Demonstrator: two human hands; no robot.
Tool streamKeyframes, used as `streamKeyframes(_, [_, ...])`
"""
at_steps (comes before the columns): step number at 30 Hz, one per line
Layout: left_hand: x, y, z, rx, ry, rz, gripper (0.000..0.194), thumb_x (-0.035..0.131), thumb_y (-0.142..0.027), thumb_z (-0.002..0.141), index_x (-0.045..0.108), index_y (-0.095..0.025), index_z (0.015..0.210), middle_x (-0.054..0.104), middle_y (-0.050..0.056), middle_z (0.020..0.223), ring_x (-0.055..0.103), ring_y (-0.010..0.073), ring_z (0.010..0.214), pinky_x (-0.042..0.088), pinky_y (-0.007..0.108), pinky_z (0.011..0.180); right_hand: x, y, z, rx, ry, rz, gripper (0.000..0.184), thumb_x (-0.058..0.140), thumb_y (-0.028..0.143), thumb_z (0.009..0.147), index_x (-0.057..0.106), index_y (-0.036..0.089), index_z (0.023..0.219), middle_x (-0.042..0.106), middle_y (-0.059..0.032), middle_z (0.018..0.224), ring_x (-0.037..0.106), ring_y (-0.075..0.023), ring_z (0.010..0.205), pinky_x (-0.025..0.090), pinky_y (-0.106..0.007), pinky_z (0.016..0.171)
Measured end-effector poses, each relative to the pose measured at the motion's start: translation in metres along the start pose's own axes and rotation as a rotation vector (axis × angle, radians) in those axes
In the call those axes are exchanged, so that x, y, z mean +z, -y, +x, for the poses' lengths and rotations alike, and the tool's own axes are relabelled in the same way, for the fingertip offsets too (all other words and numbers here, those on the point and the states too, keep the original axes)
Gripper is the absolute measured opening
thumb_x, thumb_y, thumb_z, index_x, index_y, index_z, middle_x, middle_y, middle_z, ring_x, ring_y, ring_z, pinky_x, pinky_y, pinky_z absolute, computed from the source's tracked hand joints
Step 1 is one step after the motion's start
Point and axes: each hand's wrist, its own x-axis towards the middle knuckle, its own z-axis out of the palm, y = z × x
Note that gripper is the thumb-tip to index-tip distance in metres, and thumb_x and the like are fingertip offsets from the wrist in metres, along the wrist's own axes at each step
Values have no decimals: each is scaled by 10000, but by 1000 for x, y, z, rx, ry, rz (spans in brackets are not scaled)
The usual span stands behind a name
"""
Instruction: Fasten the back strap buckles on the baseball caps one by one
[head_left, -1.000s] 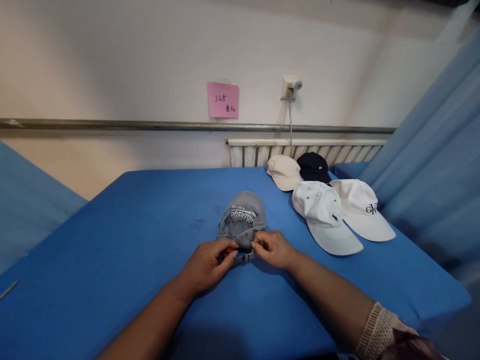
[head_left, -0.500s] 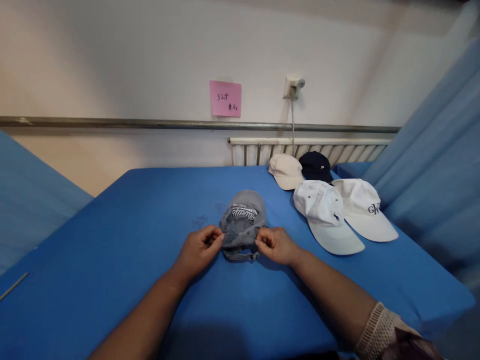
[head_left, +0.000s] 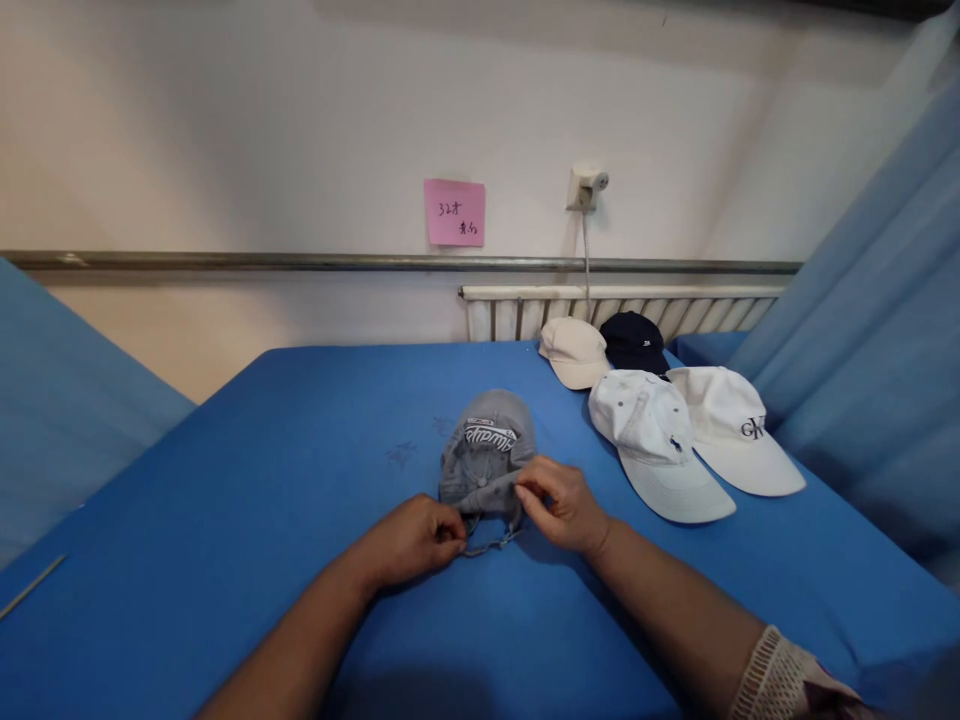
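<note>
A grey baseball cap (head_left: 487, 420) with white lettering lies on the blue cover, its back opening and strap toward me. My left hand (head_left: 427, 540) pinches the cap's rear edge near the left end of the strap. Fingers and thumb of my right hand (head_left: 559, 500) are closed on the cap's fabric at the right side of the opening. The thin strap (head_left: 491, 546) hangs in a loose curve between my hands. The cap's brim is hidden from sight.
Right of the grey cap lie a white cap (head_left: 649, 420), another white cap (head_left: 731, 410) with black letters, a cream cap (head_left: 574, 345) and a navy cap (head_left: 634, 340). Blue curtains (head_left: 877, 330) hang at both sides. A radiator (head_left: 517, 315) stands behind. A thin stick (head_left: 31, 587) is at far left.
My left hand has moved down and right along the cap's rear edge, toward the strap. The rear opening looks wider and the strap sits lower. My right hand keeps its pinch.
</note>
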Motion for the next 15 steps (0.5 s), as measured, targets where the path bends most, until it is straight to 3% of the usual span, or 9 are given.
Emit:
streamKeyframes(3, [-4,-1,-2,8,-14,-45,227,555,-318,803,681,-161,698,562,-32,572,456,99,521,313,197,499,3,6,1,-120,144,-26,127,508,188,885,621,198,943,670,-48,833,615,-157,749,463,-255,679])
streamKeyframes(8, [-18,-8,13,61,-394,-19,246,495,-351,873,656,-168,842,664,0,726,586,147,658,422,230,610,12,13,-2,-221,394,-126,136,500,265,900,624,215,921,678,-23,767,617,-161,681,453,-265,639])
streamKeyframes(11, [-23,-14,34,144,-423,107,180,525,-271,836,677,-183,868,706,20,789,620,164,701,444,247,644,17,17,-4,-283,413,-150,160,471,270,906,615,210,871,676,-16,735,607,-155,644,441,-267,613])
streamKeyframes(13, [-22,-17,48,201,-391,174,112,575,-206,764,685,-188,760,699,11,709,598,155,630,427,242,594,19,19,-6,-321,384,-162,178,458,268,909,607,206,834,673,-14,718,604,-153,634,435,-272,603])
streamKeyframes(15, [-19,-19,60,224,-444,193,72,620,-159,678,650,-191,622,655,-4,592,551,146,542,396,245,535,21,21,-7,-354,355,-172,192,455,272,908,602,203,806,667,-9,699,596,-150,616,429,-276,587])
